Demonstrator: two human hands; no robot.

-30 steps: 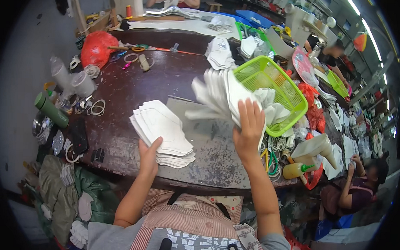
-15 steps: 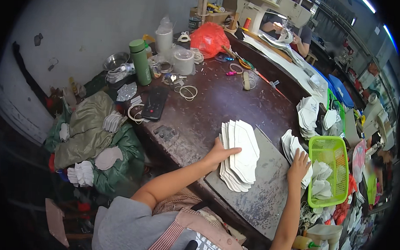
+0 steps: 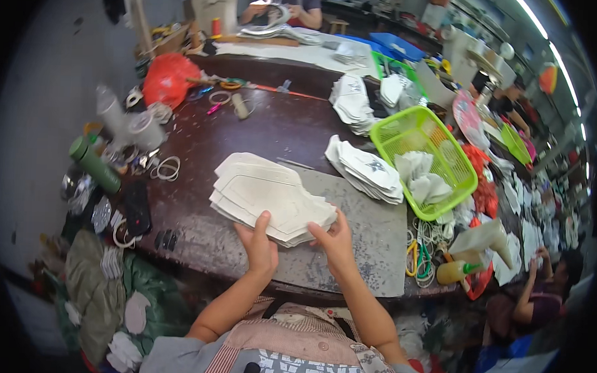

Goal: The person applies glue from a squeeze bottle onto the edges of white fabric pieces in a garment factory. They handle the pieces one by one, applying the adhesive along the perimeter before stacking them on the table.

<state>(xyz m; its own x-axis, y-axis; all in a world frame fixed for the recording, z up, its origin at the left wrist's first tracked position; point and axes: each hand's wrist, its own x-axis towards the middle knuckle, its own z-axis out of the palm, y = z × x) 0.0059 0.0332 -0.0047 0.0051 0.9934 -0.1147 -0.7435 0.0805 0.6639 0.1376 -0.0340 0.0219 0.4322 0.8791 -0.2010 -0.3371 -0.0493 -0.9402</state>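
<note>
**Both hands on stack of white cut pieces**

Holding stack of white cut pieces (image 3: 268, 197), both hands at its near edge. Flat, thin, angular-outlined sheets, matte off-white, fanned slightly so layered edges show. Stack sits over boundary between dark brown worktable (image 3: 261, 129) and grey mat (image 3: 362, 248), near edge lifted in the fingers.

Left hand (image 3: 258, 245): closed on stack's near-left edge, thumb on top, fingers under. Right hand (image 3: 336, 240): closed on near-right corner, thumb on top, fingers wrapped below.

Just right of the stack, second pile of white pieces (image 3: 365, 170), same shape family, one with dark mark on top, touching the lime-green plastic basket (image 3: 423, 158). Basket: lattice walls, rectangular, more white pieces loose inside. Third pile (image 3: 351, 103) further back, well apart.

Left side of table: green cylindrical bottle (image 3: 94, 164) lying tilted, clear plastic containers (image 3: 126, 121), loose rubber bands (image 3: 167, 169), red plastic bag (image 3: 167, 80) crumpled at far-left. Right edge: yellow squeeze bottle (image 3: 456, 271) on its side.
</note>
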